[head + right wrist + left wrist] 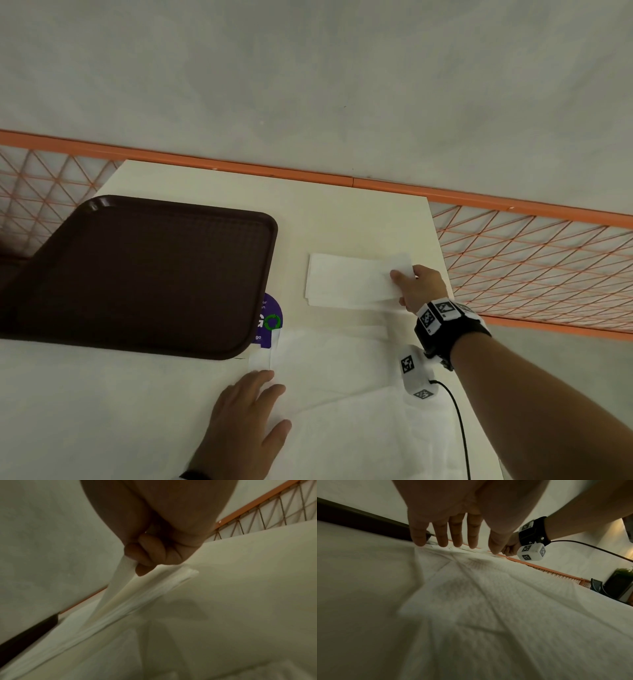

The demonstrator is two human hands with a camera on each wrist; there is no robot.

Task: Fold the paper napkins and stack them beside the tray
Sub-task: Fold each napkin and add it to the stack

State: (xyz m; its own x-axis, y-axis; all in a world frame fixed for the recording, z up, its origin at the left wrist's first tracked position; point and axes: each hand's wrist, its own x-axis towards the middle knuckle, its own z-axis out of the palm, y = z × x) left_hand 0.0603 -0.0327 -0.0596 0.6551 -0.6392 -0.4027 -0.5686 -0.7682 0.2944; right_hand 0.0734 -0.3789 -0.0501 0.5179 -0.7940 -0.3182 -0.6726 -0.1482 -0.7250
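A dark brown tray (144,270) lies at the table's left. To its right sits a stack of folded white napkins (346,284). My right hand (416,286) pinches the right end of the top folded napkin (120,585), lifted a little off the stack (130,609). Nearer me, unfolded white napkins (342,377) are spread over the table. My left hand (246,421) rests flat on their left edge, fingers (456,534) straight and spread over the unfolded napkin (488,601).
A purple round sticker (270,320) shows on the cream table (325,212) beside the tray's corner. An orange mesh railing (531,253) runs behind and to the right of the table. A black cable (459,428) trails from my right wrist device.
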